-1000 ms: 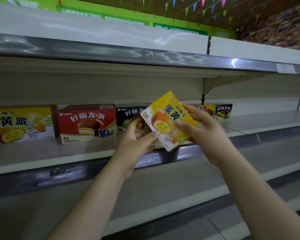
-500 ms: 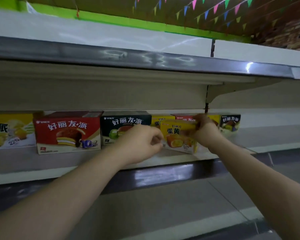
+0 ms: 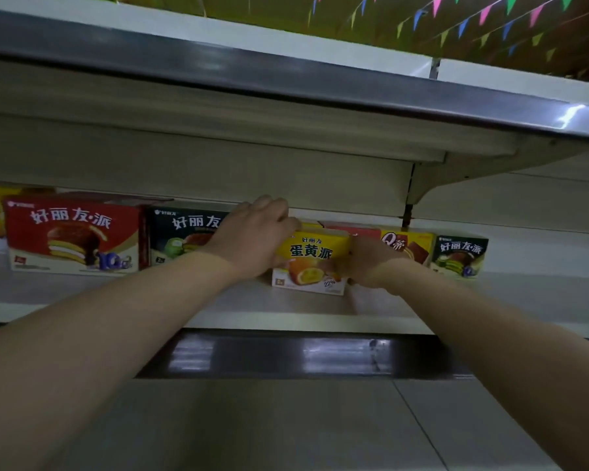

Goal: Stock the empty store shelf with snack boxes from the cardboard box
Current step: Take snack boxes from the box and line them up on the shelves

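Both hands grip the yellow box (image 3: 312, 258) printed 蛋黄派 and 22%, upright near the shelf (image 3: 286, 321) front edge: left hand (image 3: 255, 239) at its left end, right hand (image 3: 364, 263) at its right.

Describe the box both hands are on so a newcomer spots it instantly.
Look along the middle shelf, at its row of snack boxes. Between the dark box and the Q box stands the yellow box, with the left hand and right hand on its ends. It alone shows a halved yolk cake.
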### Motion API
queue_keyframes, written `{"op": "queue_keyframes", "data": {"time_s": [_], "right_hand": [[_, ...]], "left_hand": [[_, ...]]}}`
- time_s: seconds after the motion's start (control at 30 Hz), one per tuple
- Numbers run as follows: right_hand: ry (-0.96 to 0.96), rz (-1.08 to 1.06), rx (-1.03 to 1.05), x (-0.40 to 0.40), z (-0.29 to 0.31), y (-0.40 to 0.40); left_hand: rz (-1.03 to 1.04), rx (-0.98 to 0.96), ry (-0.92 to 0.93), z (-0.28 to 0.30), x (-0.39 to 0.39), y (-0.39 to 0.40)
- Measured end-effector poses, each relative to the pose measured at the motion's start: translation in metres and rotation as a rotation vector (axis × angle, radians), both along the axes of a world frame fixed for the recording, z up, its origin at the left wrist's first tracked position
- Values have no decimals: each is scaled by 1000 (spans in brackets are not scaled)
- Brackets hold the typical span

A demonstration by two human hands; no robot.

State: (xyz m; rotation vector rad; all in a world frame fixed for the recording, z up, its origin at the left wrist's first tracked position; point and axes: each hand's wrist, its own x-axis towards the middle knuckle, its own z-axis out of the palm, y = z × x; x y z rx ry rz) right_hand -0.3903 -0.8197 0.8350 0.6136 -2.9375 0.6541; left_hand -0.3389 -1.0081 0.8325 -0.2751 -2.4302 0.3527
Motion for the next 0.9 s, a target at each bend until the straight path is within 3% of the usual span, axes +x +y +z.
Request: {"op": "queue_keyframes", "data": {"time_s": [0.6,0.77,0.83,0.9], "right_hand": [[-8,182,-237,-35,-18,-27],[-13,158,-172,-28,-15,-27],[42,66,-94,-17,-8,-27],[235,-47,-28,-3,4,-23]], "left_hand": [[27,170,-36,-14,-21,-25],[28,169,-22,-17,-22,-26],[-37,238,-50,-16,-17,-25],[-141,336,-40,-14,-11,-23]]}}
